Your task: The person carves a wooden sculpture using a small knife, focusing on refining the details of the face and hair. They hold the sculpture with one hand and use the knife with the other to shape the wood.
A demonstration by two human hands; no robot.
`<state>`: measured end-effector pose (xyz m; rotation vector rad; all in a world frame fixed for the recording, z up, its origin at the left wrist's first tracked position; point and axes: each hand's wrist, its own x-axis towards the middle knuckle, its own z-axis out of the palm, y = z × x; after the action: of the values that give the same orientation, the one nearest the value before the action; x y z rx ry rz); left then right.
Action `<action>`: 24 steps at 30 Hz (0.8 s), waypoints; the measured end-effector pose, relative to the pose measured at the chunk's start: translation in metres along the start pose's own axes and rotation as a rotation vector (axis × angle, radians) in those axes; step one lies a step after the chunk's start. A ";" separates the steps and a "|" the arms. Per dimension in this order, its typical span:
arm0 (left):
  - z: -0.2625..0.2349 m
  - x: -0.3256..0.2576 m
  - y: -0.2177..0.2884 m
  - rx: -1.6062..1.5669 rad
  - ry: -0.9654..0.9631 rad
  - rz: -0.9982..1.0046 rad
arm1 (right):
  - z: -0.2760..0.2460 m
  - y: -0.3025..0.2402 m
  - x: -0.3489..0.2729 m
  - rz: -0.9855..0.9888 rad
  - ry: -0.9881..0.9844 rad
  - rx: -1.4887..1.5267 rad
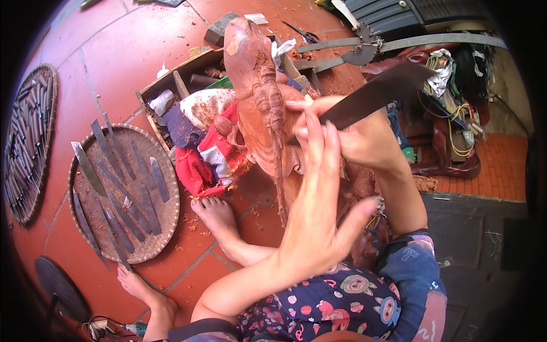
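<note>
Carving [259, 97]: reddish wood, centre, standing up from the person's lap; looks heavy, stiff, brittle along the thin ridged crest.
Hold: the thick body, not the crest.
Left hand [313, 194]: fingers spread, tips steadying the blade.
Right hand [364, 139]: clamped on the chisel [379, 91].
Tray [165, 225]: left, holds spare blades.

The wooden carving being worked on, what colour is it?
Reddish-brown, the wooden carving; the head view shows it.

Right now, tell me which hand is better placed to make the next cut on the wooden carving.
Right, probably. The right hand grips the dark chisel blade, its tip close against the reddish wooden carving. The left hand holds no tool; its fingers only rest by the blade.
</note>
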<state>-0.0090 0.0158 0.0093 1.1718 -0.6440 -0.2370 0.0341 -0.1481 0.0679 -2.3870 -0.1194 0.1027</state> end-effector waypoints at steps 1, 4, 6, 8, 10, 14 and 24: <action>0.002 -0.006 0.006 -0.048 0.004 -0.006 | -0.006 0.003 0.002 -0.069 -0.056 -0.011; -0.002 0.013 -0.007 -0.041 0.043 0.004 | -0.003 -0.012 0.018 0.219 -0.046 0.130; -0.001 0.018 -0.008 -0.004 0.045 0.038 | -0.005 -0.006 0.020 0.203 0.011 0.163; 0.002 0.012 -0.006 0.003 0.038 0.064 | -0.008 -0.001 0.009 0.104 -0.069 0.197; 0.006 -0.005 0.007 -0.109 -0.008 -0.020 | -0.010 0.003 0.009 0.052 -0.130 0.151; -0.004 0.018 -0.010 0.043 0.047 0.040 | -0.012 0.003 0.025 0.200 -0.049 0.112; 0.003 0.018 -0.006 -0.028 0.065 0.046 | -0.014 -0.005 0.022 0.202 -0.123 0.215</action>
<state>0.0046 0.0027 0.0104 1.1321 -0.6083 -0.1676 0.0573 -0.1515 0.0800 -2.1720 0.0727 0.3410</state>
